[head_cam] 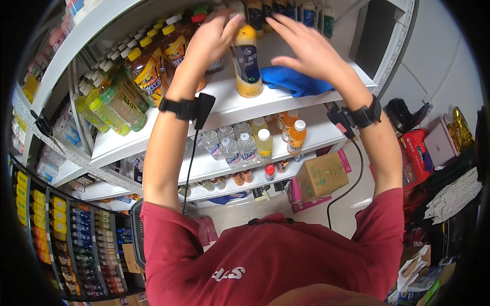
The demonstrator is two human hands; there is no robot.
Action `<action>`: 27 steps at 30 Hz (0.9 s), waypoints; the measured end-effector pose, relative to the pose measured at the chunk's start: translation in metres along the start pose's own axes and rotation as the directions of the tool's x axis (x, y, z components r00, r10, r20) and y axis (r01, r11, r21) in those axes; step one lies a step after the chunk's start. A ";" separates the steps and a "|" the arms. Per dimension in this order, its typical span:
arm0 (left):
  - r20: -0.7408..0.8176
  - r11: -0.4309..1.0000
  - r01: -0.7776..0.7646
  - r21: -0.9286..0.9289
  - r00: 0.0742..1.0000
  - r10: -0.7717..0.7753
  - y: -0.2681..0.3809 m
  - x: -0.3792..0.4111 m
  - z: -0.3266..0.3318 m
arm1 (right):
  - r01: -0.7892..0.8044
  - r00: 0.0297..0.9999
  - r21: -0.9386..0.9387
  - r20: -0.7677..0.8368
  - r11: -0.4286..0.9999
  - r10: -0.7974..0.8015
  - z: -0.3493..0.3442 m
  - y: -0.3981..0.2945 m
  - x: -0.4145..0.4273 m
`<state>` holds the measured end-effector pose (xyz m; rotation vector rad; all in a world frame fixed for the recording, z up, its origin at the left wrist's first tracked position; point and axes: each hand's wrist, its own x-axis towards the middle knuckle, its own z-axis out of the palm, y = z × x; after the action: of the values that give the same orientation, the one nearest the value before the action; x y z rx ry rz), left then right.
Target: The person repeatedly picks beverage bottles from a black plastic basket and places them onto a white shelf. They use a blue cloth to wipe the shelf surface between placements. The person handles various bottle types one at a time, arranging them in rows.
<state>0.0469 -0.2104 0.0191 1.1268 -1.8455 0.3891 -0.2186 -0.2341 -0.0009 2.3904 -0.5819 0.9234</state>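
A yellow bottle with a dark blue label stands upright near the front edge of the white upper shelf. My left hand reaches in at its upper left, the thumb beside its yellow top. The fingertips are blurred among bottles farther back, so whether they grip one is unclear. To the right, my right hand is raised over the shelf, fingers apart and nothing in them. Beneath it lies a crumpled blue cloth. Dark-labelled bottles stand in a row at the back.
Tea bottles with yellow caps and green bottles crowd the shelf's left side. Clear water bottles and an orange drink bottle stand one level below. A cardboard box sits at lower right. Cables hang from both wrist straps.
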 end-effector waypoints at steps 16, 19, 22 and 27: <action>0.177 0.797 0.499 -0.341 0.866 -0.467 -0.029 -0.143 0.030 | -0.140 0.940 0.017 0.317 0.990 0.127 0.009 -0.029 0.122; 0.182 0.784 0.483 -0.391 0.875 -0.449 -0.029 -0.145 0.029 | -0.193 0.950 0.132 0.273 0.972 0.151 0.030 -0.002 0.128; 0.244 0.713 0.519 -0.471 0.854 -0.460 -0.029 -0.143 0.031 | -0.431 0.852 0.193 0.410 0.882 0.326 0.018 -0.014 0.137; 0.259 0.702 0.570 -0.428 0.821 -0.509 -0.032 -0.149 0.026 | -0.171 0.947 -0.035 0.271 0.985 0.174 0.074 0.055 0.156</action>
<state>0.0849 -0.1644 -0.1236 1.2736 -1.4815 -0.4859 -0.1072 -0.3527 0.0782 2.5060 -0.9109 0.6592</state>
